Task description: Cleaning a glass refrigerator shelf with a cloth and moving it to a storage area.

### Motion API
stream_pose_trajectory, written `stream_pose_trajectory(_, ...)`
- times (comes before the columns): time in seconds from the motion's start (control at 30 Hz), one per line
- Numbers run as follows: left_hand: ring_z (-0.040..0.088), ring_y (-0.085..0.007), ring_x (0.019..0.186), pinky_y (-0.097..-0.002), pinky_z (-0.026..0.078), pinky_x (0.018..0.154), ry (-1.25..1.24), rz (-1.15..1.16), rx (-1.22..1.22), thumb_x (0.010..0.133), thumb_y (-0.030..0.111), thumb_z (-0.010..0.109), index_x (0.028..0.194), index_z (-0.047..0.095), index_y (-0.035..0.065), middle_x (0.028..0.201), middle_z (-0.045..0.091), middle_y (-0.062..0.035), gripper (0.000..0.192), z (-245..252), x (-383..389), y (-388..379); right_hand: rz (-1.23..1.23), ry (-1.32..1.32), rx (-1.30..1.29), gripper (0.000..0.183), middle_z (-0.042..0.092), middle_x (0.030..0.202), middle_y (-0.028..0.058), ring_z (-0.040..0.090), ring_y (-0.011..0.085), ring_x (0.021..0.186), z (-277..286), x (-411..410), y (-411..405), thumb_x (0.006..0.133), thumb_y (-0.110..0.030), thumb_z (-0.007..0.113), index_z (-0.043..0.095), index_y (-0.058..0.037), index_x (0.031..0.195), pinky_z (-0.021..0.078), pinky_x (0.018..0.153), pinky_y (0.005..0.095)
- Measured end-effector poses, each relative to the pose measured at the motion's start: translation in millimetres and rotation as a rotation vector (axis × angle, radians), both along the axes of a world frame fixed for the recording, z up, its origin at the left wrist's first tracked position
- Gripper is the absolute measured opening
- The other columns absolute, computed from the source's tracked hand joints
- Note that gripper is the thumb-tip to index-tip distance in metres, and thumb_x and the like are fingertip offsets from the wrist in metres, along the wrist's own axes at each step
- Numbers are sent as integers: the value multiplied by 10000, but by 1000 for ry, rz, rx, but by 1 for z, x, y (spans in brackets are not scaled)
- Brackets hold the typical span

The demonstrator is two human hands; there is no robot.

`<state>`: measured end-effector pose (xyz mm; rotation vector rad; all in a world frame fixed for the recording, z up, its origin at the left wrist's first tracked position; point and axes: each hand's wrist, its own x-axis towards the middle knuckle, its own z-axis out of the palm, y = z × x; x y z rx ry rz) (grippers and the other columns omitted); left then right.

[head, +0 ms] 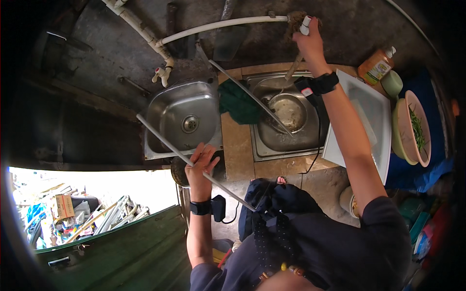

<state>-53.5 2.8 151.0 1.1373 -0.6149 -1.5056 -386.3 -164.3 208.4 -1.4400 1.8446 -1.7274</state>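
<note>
At the end of the white wall pipe (225, 24), my right hand (311, 43) grips a white plastic tap fitting (305, 25). Brown fibrous material (295, 24) wraps the pipe there. A brownish spout (294, 67) slants down over the right steel sink (302, 143), where a round metal pan (291, 112) holds some water. My left hand (202, 167) is raised near the front edge of the left steel sink (174, 105), fingers apart. One thin metal rod (164, 138) crosses in front of it; I see no grip on that rod.
Another rod (251, 96) crosses the view over a dark green cloth (238, 103) between the sinks. At right are a white tray (358, 109), an orange soap bottle (376, 67) and a pink basin (413, 127) with green vegetables. A second tap (162, 75) overhangs the left sink.
</note>
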Motion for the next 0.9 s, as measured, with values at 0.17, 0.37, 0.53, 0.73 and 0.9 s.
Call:
stream_pose_trajectory(0.17,467,-265,978,-350,426,771,-74,0,-16,728,34,420,1116,357,-50,1049,464,-172,402,10,14,-1,81,99,-147,779,130,1278,213,170,299,1182,-14,-16,-7,631,-137,557,92,26,1233,203,938,282)
stream_pose_trajectory(0.37,395,-253,1062,-370,343,854,-15,-16,24,744,46,423,1151,342,-7,1121,420,-172,418,9,34,8,170,-8,-83,701,263,1225,204,294,290,1115,-20,13,100,640,-43,508,144,-30,1239,268,886,309)
stream_pose_trajectory(0.53,407,-232,1052,-354,376,833,112,-46,25,767,52,406,1149,347,10,1117,430,-156,389,1,54,20,-108,-94,245,639,314,1226,117,344,240,1094,-58,-40,235,639,12,497,260,-101,1222,325,849,305)
stream_pose_trajectory(0.73,451,-227,1000,-334,407,808,102,10,50,775,52,402,1136,338,20,1072,461,-149,368,3,63,37,-667,148,603,496,422,1093,116,417,254,998,-89,-138,368,658,-25,498,365,-54,1135,358,801,310)
stream_pose_trajectory(0.9,454,-224,990,-331,395,820,128,12,12,753,46,418,1138,328,11,1047,473,-140,397,7,59,47,-725,272,740,457,418,1097,150,405,290,1010,-131,-211,398,721,-195,479,362,-28,1130,329,833,324)
